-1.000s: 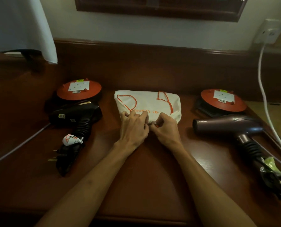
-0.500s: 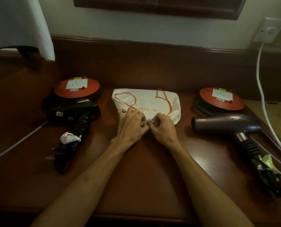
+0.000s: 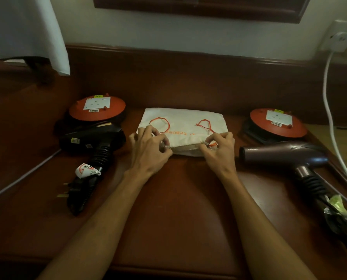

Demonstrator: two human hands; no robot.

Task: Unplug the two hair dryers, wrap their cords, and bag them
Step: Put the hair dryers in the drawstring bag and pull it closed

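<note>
A white drawstring bag (image 3: pixel 185 126) with orange cords lies flat at the middle of the wooden desk. My left hand (image 3: pixel 149 150) pinches the bag's near rim at its left end. My right hand (image 3: pixel 219 151) pinches the same rim at its right end, so the mouth is spread wide. A black hair dryer (image 3: pixel 91 142) lies to the left, its cord wrapped round the handle and its plug (image 3: pixel 67 190) free. A purple hair dryer (image 3: pixel 285 155) lies to the right with its cord bundled at the handle's end (image 3: pixel 338 215).
Two orange cable reels with sockets stand at the back, one on the left (image 3: pixel 97 107) and one on the right (image 3: pixel 277 122). A white cable (image 3: pixel 330 118) runs down from a wall socket (image 3: pixel 339 36) at the far right. A white cloth (image 3: pixel 25 27) hangs at the upper left.
My hands were together at the middle of the bag's rim; they have drawn apart to its two ends, widening the mouth.
</note>
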